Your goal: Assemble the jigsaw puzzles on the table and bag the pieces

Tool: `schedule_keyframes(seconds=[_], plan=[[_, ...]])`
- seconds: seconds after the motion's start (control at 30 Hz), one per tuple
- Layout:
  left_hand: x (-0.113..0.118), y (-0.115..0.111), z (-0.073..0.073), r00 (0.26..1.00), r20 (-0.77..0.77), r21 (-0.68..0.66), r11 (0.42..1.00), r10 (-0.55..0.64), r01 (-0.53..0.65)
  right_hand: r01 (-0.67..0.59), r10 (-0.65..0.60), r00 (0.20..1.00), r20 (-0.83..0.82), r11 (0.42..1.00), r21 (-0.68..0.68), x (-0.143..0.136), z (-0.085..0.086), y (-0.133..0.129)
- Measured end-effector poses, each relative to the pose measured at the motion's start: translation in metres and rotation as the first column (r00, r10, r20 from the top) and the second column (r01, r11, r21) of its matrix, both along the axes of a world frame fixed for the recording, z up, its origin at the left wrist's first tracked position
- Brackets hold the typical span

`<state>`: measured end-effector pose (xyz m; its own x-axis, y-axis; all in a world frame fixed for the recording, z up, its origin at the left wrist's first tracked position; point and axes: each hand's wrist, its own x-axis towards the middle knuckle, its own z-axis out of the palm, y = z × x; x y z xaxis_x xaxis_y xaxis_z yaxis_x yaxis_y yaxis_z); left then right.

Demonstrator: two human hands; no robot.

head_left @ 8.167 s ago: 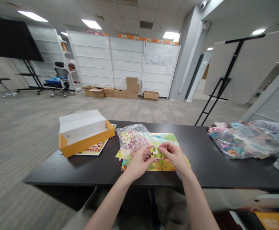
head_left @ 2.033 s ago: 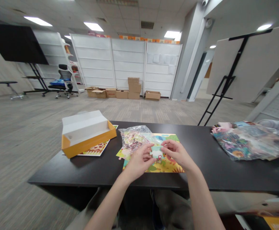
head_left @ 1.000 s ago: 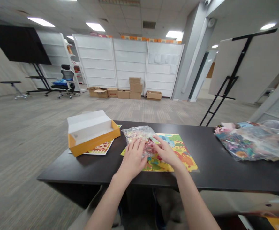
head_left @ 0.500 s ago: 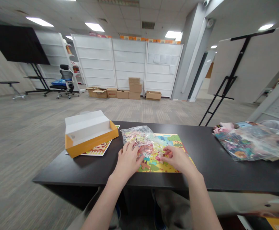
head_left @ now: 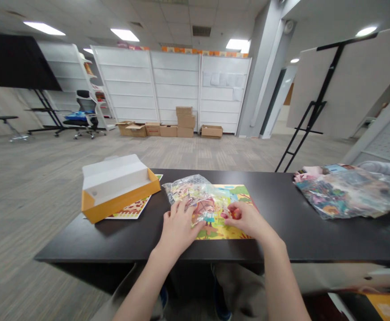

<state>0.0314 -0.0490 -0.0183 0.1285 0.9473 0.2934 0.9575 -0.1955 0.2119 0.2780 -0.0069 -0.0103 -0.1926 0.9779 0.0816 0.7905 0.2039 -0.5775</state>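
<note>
A colourful illustrated board [head_left: 242, 191] lies on the black table in front of me. On its left part rests a crinkled clear plastic bag [head_left: 190, 185] with printed pieces showing through. My left hand [head_left: 180, 223] is spread at the near edge of the bag, fingers apart and lying on it. Over the right part of the board, my right hand [head_left: 248, 218] pinches a small red piece [head_left: 237, 213] between thumb and fingers. Whether the bag's mouth is open is too unclear to tell.
At the left, an open yellow box [head_left: 121, 196] with a white inside sits partly on a printed sheet [head_left: 138, 209]. Clear bags with colourful contents [head_left: 345, 191] lie at the right on the black table [head_left: 275, 240].
A red piece now shows in my right hand's fingers. My left hand stays on the bag, its thumb a little further right. The whole view has shifted slightly.
</note>
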Motion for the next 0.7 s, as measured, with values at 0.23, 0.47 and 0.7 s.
schedule_keyframes(seconds=[0.23,0.47,0.7], plan=[[0.016,-0.005,0.004,0.999,-0.011,0.016,0.999,-0.051,0.052,0.070,-0.070,0.998,0.006,0.997,-0.016,0.020,0.001,0.002],[-0.003,0.009,-0.001,0.999,0.050,0.018,1.000,-0.021,0.020,0.036,-0.036,0.999,-0.002,0.999,0.031,0.021,-0.014,0.009],[-0.025,0.017,-0.002,0.990,-0.069,0.007,0.992,0.124,-0.124,0.037,-0.039,0.999,0.025,0.998,0.045,0.020,-0.013,0.008]])
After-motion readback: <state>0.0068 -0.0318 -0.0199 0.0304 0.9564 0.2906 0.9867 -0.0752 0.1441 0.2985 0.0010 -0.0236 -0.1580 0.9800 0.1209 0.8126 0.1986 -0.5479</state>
